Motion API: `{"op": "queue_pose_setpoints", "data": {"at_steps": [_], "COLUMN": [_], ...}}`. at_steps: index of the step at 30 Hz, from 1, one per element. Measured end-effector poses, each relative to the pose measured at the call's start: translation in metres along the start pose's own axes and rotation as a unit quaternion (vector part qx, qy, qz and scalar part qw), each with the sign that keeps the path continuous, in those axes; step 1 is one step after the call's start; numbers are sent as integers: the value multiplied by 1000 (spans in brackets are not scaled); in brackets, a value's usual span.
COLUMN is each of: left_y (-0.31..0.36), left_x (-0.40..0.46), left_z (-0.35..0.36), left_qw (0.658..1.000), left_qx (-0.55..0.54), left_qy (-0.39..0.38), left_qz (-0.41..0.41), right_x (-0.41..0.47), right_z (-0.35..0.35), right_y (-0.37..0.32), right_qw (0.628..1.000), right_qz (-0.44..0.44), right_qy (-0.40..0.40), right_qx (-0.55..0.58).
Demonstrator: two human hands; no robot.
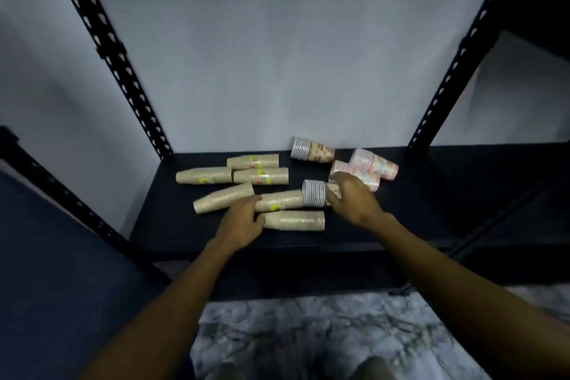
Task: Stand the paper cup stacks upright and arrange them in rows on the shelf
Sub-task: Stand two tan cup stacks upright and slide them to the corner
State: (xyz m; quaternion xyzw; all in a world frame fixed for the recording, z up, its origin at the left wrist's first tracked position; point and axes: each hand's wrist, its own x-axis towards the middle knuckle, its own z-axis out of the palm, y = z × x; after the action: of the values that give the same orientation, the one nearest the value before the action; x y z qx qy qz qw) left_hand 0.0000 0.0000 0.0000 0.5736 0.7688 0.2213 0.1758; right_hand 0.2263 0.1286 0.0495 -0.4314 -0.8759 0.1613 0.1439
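All the paper cup stacks are lying down on the black shelf (160,225), and none is standing up yet. My left hand (242,220) is curled around the narrow end of a brown stack near the front (296,220), with my thumb touching it. My right hand (351,197) is wrapped over a short stack with striped rims (314,193), but I cannot tell how tight my fingers are. I think a few things could go wrong. These stacks are round, so if I bump one it may roll. The brown stack in the middle (282,200) sits right between my two hands, touching the striped one, so lifting either stack could push it away. The slanted brown stack (223,197) is just beside my left hand and could roll too. The brown stacks are long and thin, so one may tip over when I stand it up. If I hold only one end, the cups may slide apart. The pink stacks (374,165) lie right behind my right hand, and my knuckles could knock them toward the back wall.
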Motion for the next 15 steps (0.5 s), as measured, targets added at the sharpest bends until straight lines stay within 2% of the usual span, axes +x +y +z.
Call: {"op": "queue_pose_setpoints", "data": {"at_steps": [3,6,9,11,15], "left_y": [-26,-52,-73,-83,-94], "left_x": [14,31,44,48,53], "left_z": [36,67,87,99,111], "left_qw": [998,988,972,963,945], "left_qx": [-15,11,38,45,60], "left_qy": [57,152,222,253,304], "left_qz": [-14,26,63,80,104], "right_x": [-1,-4,1,5,5], "right_z": [53,108,144,160,175], "right_y": [17,33,50,61,80], "right_qw": [998,989,971,963,952], "right_qz": [-57,-145,-222,-245,-262], "right_qy": [-2,-14,48,85,159], "right_qx": [-12,-40,-78,-81,-19]}}
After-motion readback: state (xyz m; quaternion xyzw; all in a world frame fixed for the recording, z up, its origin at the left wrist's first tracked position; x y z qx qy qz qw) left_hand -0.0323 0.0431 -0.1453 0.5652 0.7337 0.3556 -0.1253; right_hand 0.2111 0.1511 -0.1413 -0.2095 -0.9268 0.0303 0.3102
